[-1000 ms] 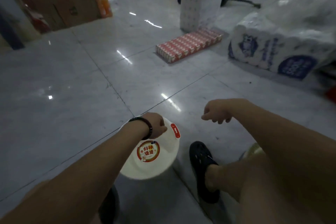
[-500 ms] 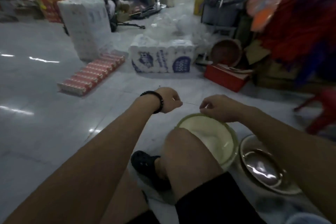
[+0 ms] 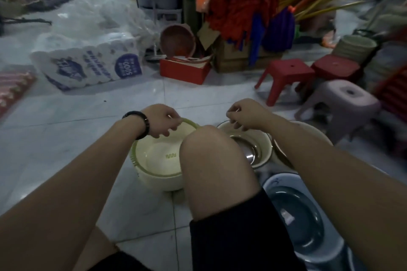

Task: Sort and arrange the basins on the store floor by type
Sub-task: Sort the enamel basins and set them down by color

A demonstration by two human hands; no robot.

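Cream basin (image 3: 154, 158) half hidden by knee (image 3: 211, 152); left hand (image 3: 161, 120) grips its rim.

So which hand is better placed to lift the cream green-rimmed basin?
Left: the left hand grips the rim of the cream green-rimmed plastic basin; the right hand is over the round steel basin.

Single view, head-worn, wide-angle. It faces forward and steeply down at the cream basin (image 3: 154, 160), which lies at mid-frame, close below the lens. Both forearms (image 3: 88, 171) enter from the bottom corners. The left hand (image 3: 161, 120) sits at the basin's far rim, the right hand (image 3: 244, 114) just right of that rim. A knee (image 3: 211, 149) covers the basin's right side. Beyond the basin the floor (image 3: 66, 121) runs up to a tissue pack (image 3: 92, 64) and stools (image 3: 286, 68) in the upper frame. The frame edges are blurred.
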